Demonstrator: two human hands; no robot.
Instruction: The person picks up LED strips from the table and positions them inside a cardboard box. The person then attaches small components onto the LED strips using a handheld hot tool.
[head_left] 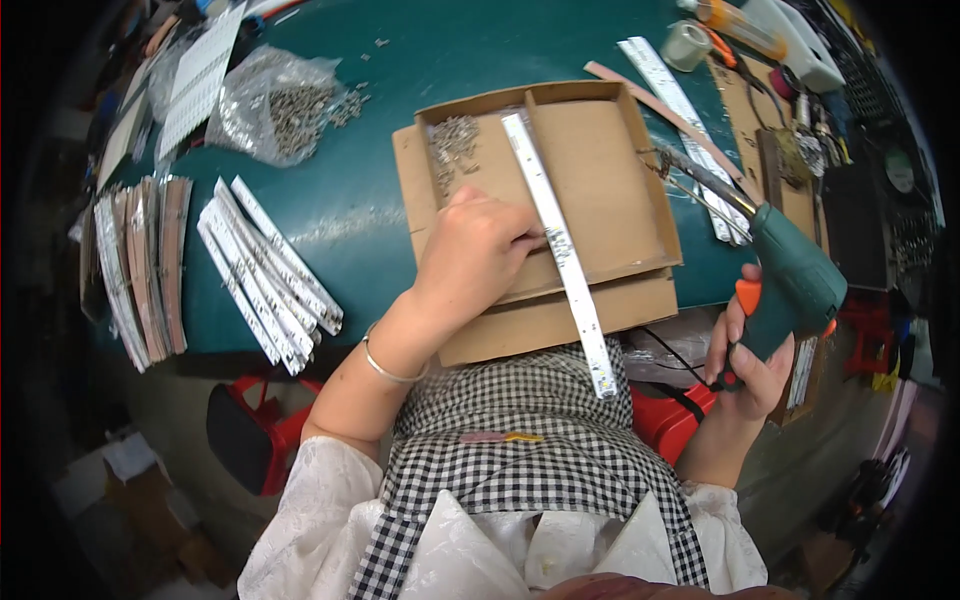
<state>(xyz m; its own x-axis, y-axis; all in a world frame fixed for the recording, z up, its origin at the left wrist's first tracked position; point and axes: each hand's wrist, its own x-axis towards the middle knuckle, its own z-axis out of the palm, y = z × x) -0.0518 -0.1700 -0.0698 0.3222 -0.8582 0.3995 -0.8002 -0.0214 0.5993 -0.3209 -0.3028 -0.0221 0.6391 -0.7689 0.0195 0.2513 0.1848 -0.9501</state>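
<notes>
A long white LED strip board [545, 190] lies slantwise over the cardboard tray [610, 190], its near end reaching past the tray's edge over my checked apron. My left hand [478, 248] is closed in a pinch at the strip's left edge, near its middle; what the fingertips hold is hidden. Small dark parts sit on the strip beside them. In my right hand [752, 365] is a green soldering gun [795, 280] with an orange trigger, gripped by its handle. Its metal tip points to the far left, over the tray's right wall, apart from the strip.
Small metal parts [455, 145] lie in the tray's left compartment. A clear bag [270, 105] of similar parts rests at the far left. Stacked white strips [265, 275] and bundled strips [145, 265] lie left; more strips [680, 130] lie right, near a solder-like spool [687, 45].
</notes>
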